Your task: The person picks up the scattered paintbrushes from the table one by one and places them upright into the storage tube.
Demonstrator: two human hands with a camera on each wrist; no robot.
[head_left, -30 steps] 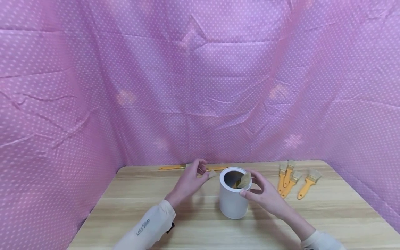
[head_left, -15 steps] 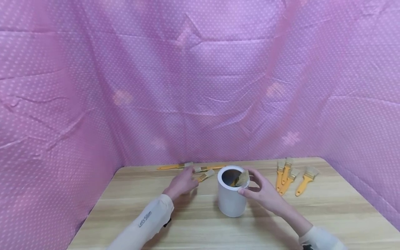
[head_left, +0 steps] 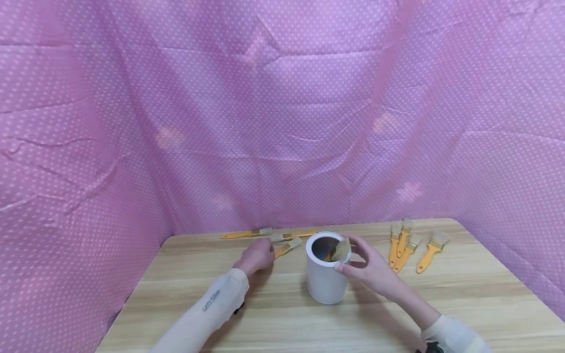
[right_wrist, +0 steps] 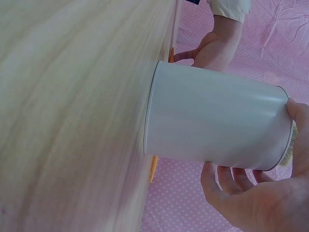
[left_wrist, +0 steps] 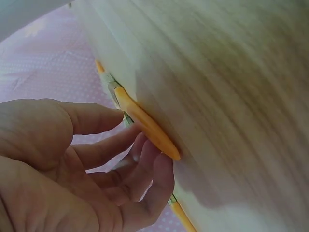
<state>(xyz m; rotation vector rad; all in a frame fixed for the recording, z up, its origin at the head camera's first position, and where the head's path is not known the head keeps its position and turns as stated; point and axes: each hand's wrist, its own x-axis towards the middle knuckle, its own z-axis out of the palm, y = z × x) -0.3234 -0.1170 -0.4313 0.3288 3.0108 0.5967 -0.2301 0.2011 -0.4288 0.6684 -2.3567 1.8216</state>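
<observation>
A white can (head_left: pixel 326 279) stands upright on the table, its top uncovered. My right hand (head_left: pixel 372 272) grips it near the rim, with the thumb at the rim and the fingers along its side in the right wrist view. A paintbrush (head_left: pixel 341 250) leans inside, bristles up against the rim by that hand. Left of the can, my left hand (head_left: pixel 257 256) pinches the orange handle (left_wrist: pixel 147 125) of a paintbrush (head_left: pixel 289 247) lying low at the table. Its bristles point toward the can.
Behind the left hand, a paintbrush (head_left: pixel 244 234) and another paintbrush (head_left: pixel 300 236) lie along the table's back edge. Several orange-handled paintbrushes (head_left: pixel 403 247) lie to the right of the can. Pink dotted cloth (head_left: pixel 282 147) hangs around the wooden table (head_left: pixel 282 318).
My left hand has come down from above the brushes onto the handle of the nearest paintbrush and closed on it. The right hand keeps its hold on the can.
</observation>
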